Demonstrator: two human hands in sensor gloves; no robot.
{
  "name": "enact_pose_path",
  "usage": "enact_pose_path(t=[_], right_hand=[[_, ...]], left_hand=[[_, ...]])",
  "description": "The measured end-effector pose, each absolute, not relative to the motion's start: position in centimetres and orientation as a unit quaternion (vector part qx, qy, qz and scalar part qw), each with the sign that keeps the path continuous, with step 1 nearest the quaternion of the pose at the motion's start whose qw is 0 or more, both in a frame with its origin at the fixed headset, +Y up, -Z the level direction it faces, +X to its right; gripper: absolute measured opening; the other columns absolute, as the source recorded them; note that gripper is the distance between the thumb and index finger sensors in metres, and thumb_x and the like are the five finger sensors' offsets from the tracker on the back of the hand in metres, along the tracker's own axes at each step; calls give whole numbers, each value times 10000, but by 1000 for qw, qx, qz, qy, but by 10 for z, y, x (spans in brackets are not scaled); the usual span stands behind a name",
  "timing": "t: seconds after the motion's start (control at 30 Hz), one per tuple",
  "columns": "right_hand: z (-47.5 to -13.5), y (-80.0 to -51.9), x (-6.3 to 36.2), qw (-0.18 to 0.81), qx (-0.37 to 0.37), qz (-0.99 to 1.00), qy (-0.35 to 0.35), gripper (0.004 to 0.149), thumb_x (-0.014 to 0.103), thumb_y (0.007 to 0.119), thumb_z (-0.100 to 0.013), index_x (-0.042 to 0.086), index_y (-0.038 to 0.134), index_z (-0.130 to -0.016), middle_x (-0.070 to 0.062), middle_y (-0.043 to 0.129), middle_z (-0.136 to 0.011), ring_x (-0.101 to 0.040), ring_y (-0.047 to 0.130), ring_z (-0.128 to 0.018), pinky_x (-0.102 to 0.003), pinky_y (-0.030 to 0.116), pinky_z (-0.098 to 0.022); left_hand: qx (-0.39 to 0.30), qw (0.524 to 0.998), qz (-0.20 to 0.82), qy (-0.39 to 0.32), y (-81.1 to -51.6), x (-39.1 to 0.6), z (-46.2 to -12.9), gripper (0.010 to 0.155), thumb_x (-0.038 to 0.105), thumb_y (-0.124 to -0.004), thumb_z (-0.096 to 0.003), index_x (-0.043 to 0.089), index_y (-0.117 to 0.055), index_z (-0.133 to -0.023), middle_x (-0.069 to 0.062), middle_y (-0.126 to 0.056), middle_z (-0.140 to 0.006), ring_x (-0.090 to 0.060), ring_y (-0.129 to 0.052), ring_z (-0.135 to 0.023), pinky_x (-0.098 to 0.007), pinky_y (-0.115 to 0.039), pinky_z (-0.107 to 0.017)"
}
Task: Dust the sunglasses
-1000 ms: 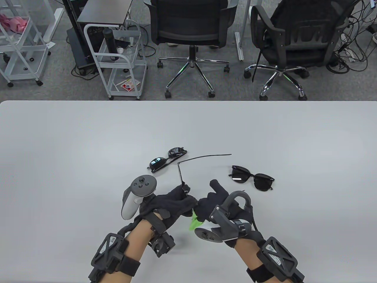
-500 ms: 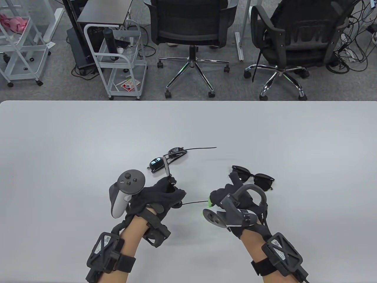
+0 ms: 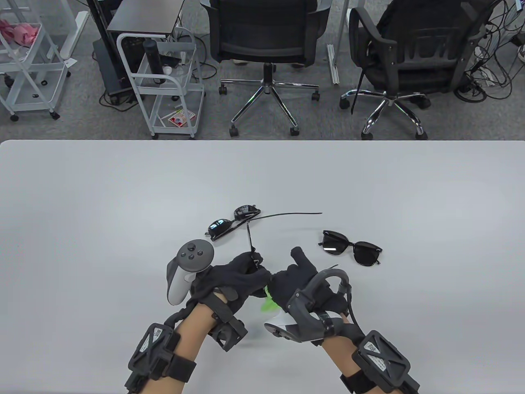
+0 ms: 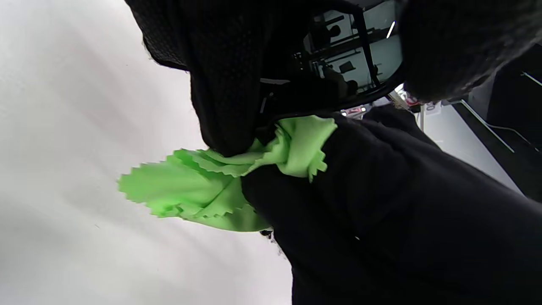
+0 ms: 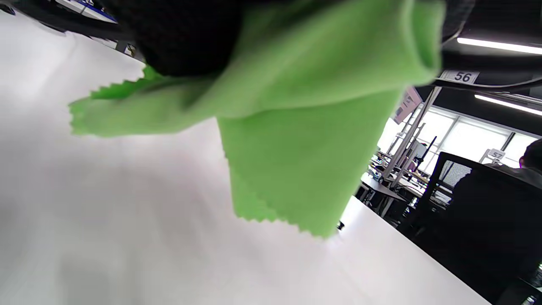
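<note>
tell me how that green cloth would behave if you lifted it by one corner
Probably floppy: the green cloth bunches and drapes from the right hand. Likely very light, since its thin pinked edge hangs free above the table. It should not roll or break.

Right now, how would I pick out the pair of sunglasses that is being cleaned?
Look at the near middle of the grey table, where two black-gloved hands meet. The pair in the left hand is the one, with a green cloth held by the right hand against it. Unlike the two pairs lying flat beyond, its thin arms stick out open.
</note>
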State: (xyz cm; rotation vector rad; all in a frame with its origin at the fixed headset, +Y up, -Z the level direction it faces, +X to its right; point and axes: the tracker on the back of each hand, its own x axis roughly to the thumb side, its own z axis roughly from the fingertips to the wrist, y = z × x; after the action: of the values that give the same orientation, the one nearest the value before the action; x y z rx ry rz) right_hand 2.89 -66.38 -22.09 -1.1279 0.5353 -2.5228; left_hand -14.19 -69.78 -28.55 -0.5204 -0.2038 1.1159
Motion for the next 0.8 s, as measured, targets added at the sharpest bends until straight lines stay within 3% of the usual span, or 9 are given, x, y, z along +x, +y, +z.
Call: enact_pose_path(t=[0.13,0.47,0.53,0.67,0.8], right_hand=[[-229,-661,37,90,-382,-901,183,449,402,811,-396,150,947,-742,-37,1069,-627,-256,1085,-491,-625,674,-613],[-261,-676,78,140,-304,-935,117,443,407,804,-403,159,945,-743,-22,1072,-622,-244,1090,-487,-627,668,-615],[-263,-678,81,114,-296,-942,110,446,399,813,-403,146,949,-743,-39,1074,-628,-262,1092,-495,-636,663,-611],[-258,-679,74,152,-306,-931,128,467,421,805,-423,174,906,-806,-25,1039,-770,-305,1058,-660,-636,652,-618],[-252,-664,79,84,-302,-933,175,493,425,807,-420,192,859,-852,-39,967,-870,-349,996,-756,-645,635,-618]], left_hand=[[-244,803,535,-96,-696,-147,-290,948,712,-833,-313,160,-563,-1035,-4,-818,-935,-170,-1137,-661,-399,-739,-698],[-196,841,501,-51,-692,-182,-298,946,707,-841,-315,161,-565,-1036,-9,-820,-937,-171,-1140,-665,-401,-744,-693],[-194,849,489,-49,-692,-184,-299,947,704,-842,-316,159,-562,-1038,-8,-817,-941,-173,-1137,-669,-401,-742,-693],[-202,868,450,-63,-693,-182,-299,946,694,-841,-319,162,-549,-1044,-12,-800,-954,-181,-1122,-689,-411,-730,-697],[-217,877,424,-64,-696,-179,-297,949,685,-837,-324,148,-538,-1047,-29,-792,-958,-194,-1115,-695,-422,-723,-692]])
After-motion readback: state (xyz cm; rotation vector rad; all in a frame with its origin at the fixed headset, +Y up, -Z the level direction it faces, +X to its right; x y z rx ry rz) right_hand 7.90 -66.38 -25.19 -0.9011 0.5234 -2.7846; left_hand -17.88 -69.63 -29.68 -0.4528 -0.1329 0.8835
